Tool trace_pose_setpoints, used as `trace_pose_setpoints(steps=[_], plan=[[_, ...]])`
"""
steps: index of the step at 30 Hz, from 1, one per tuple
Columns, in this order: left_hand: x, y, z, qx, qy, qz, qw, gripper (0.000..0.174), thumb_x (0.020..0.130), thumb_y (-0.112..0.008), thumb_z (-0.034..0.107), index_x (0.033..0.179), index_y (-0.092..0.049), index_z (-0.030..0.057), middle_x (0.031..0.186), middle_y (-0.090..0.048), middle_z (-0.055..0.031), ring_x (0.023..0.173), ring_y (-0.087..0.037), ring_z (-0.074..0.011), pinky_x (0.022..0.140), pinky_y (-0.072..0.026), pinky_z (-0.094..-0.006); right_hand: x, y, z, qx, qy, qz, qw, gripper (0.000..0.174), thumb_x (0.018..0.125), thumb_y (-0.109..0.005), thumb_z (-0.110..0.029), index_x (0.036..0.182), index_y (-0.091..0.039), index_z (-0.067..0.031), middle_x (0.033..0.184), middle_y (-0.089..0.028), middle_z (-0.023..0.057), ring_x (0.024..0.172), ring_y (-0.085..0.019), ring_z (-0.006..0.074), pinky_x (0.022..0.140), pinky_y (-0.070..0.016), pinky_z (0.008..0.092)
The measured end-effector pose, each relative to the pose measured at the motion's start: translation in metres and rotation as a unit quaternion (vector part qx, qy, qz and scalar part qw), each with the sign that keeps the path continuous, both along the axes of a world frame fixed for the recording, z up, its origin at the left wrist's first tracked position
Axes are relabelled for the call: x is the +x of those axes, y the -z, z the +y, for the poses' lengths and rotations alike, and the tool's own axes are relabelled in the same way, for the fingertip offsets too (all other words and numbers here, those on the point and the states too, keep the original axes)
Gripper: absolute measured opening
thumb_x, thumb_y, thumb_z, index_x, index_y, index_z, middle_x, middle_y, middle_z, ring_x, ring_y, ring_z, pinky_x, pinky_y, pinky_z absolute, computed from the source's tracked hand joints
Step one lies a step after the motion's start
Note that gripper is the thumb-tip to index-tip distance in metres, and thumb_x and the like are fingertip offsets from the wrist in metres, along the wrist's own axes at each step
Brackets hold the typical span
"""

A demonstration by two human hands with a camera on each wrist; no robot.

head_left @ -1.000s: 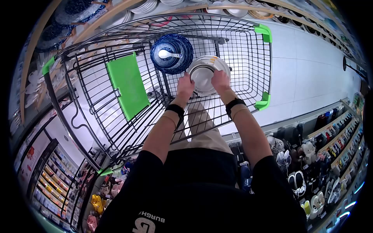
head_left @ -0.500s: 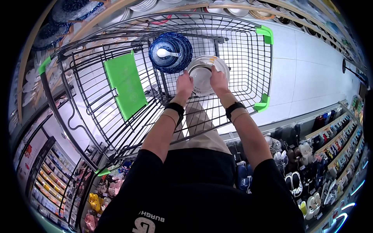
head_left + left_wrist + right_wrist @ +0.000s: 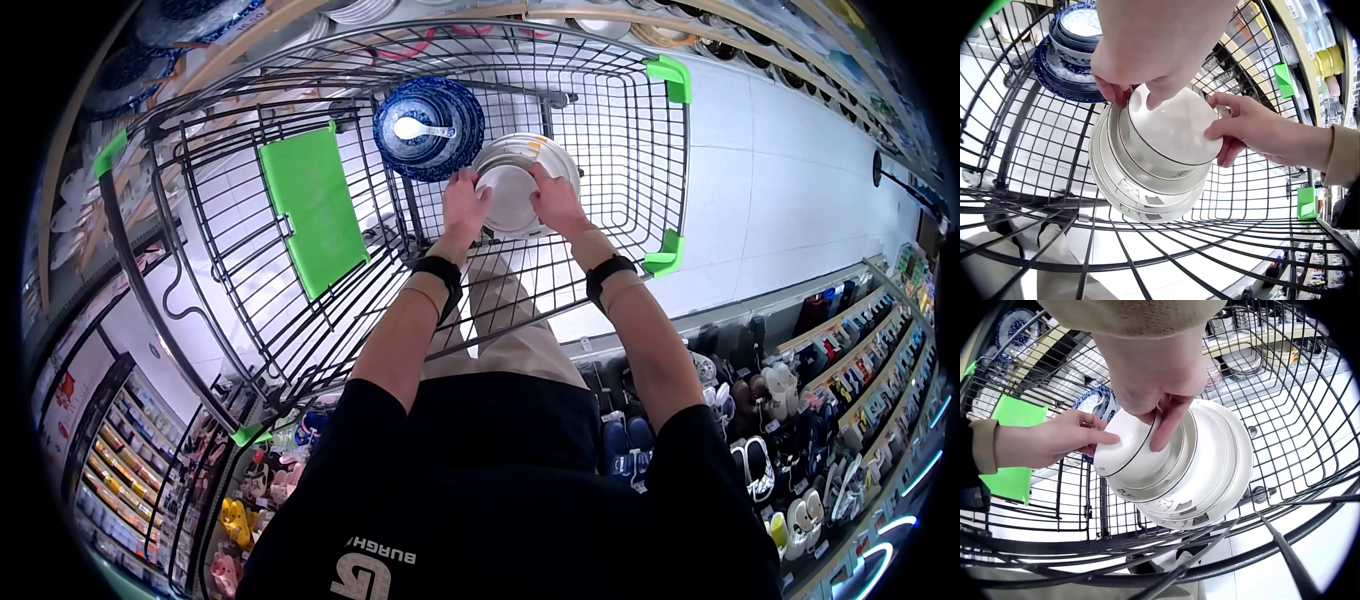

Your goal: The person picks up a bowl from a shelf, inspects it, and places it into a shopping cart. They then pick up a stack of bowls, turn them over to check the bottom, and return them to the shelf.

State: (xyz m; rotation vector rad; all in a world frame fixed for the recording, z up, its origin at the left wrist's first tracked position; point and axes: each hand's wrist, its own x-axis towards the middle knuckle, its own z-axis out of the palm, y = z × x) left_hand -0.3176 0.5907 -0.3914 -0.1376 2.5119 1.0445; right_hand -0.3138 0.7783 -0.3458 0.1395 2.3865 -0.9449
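Both hands hold a white bowl (image 3: 1175,125) with a thin dark line near its rim. My left hand (image 3: 464,205) pinches its left side, fingers over the rim. Opposite, my right hand (image 3: 558,202) grips the other side; in the right wrist view its thumb and fingers (image 3: 1169,425) straddle the dark-lined edge. The bowl leans, tilted, over a stack of white bowls (image 3: 1179,478) and wider white plates (image 3: 1235,469) with small grey cat drawings. Left of this stack stand blue patterned dishes (image 3: 430,100), topped by a white spoon (image 3: 420,129).
The stacks sit inside a black wire shopping cart (image 3: 685,165) with green corners and a green seat flap (image 3: 312,210). Shelves of crockery (image 3: 365,10) run along the far side. Racks of shoes (image 3: 760,470) stand behind me at the right.
The white bowl has shifted on the stack, and the dark gap seen inside its edge earlier no longer shows. Both hands have moved slightly with it. The blue dishes stay put.
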Motion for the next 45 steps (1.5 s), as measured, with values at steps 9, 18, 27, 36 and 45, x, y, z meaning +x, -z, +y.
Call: trace_pose_setpoints(steps=[9,18,27,36,45], plan=[[0.003,-0.035,-0.009,0.336,-0.221,-0.324,0.856,0.048,0.081,-0.064,0.02,0.123,-0.052,0.0012,0.11,-0.061,-0.013,0.097,-0.063,-0.0247,0.077,-0.0536,-0.0395,-0.007,-0.037,0.01,-0.129,0.069,-0.064,0.987,0.026,0.085,-0.055,-0.003,0.11,-0.048,-0.0018,0.066,-0.065,0.0143,0.051,-0.066,0.0223,0.049,-0.055,0.0337],[-0.007,-0.094,-0.027,0.301,-0.076,-0.251,0.917,0.043,0.084,-0.055,0.013,0.124,-0.052,-0.0015,0.106,-0.061,-0.0109,0.093,-0.059,-0.0172,0.075,-0.0498,-0.0337,-0.005,-0.079,-0.015,-0.067,0.097,-0.103,0.988,0.042,0.083,-0.058,-0.024,0.118,-0.054,-0.0006,0.091,-0.065,0.0283,0.09,-0.062,0.0445,0.083,-0.0502,0.0484],[-0.012,-0.192,-0.051,0.227,0.008,-0.115,0.967,0.041,0.087,-0.055,0.028,0.116,-0.059,-0.0014,0.1,-0.067,-0.0226,0.1,-0.064,-0.0347,0.089,-0.0475,-0.0379,0.016,-0.13,-0.043,-0.278,0.216,-0.056,0.934,0.043,0.087,-0.061,-0.016,0.124,-0.053,0.0044,0.113,-0.064,0.0166,0.099,-0.065,0.0265,0.082,-0.0534,0.0356],[0.018,-0.325,-0.076,0.422,0.0,0.075,0.903,0.055,0.091,-0.06,0.037,0.131,-0.049,0.0,0.123,-0.057,-0.0145,0.112,-0.054,-0.0197,0.095,-0.0433,-0.0326,0.042,-0.23,-0.091,-0.564,0.297,-0.2,0.744,0.038,0.097,-0.049,-0.02,0.127,-0.046,0.0023,0.118,-0.059,0.0176,0.097,-0.065,0.0281,0.077,-0.0587,0.0387],[0.038,-0.407,-0.109,0.266,0.124,0.412,0.862,0.085,0.062,-0.085,0.033,0.132,-0.045,0.0057,0.128,-0.05,-0.0158,0.115,-0.054,-0.0319,0.097,-0.0443,-0.0404,0.049,-0.286,-0.142,-0.685,0.339,-0.246,0.596,0.036,0.1,-0.045,-0.021,0.13,-0.045,-0.0021,0.119,-0.059,0.016,0.095,-0.066,0.0271,0.07,-0.0604,0.0377]])
